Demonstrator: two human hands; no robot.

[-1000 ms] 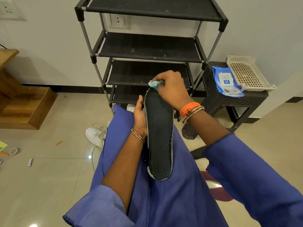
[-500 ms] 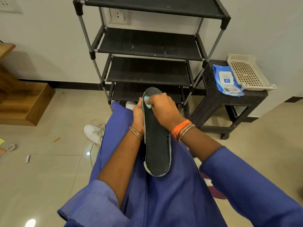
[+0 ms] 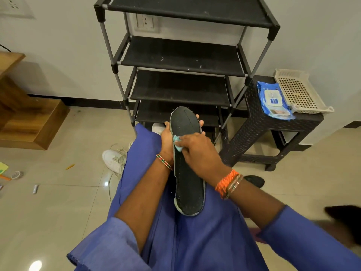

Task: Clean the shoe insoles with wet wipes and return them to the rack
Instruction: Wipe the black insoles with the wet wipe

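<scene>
since a second ago our right hand (image 3: 197, 153) has slid from the insole (image 3: 187, 173) toe toward its middle, fingers pinching the wet wipe (image 3: 177, 143) against it. our left hand (image 3: 168, 141) grips the insole from behind, over our lap; the rack (image 3: 183, 55) stands at 12 o'clock.

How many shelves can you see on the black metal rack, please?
4. The top shelf sits at the frame's upper edge, the second shelf below it, the third shelf lower still, and the bottom shelf is partly hidden behind the black insole.
</scene>
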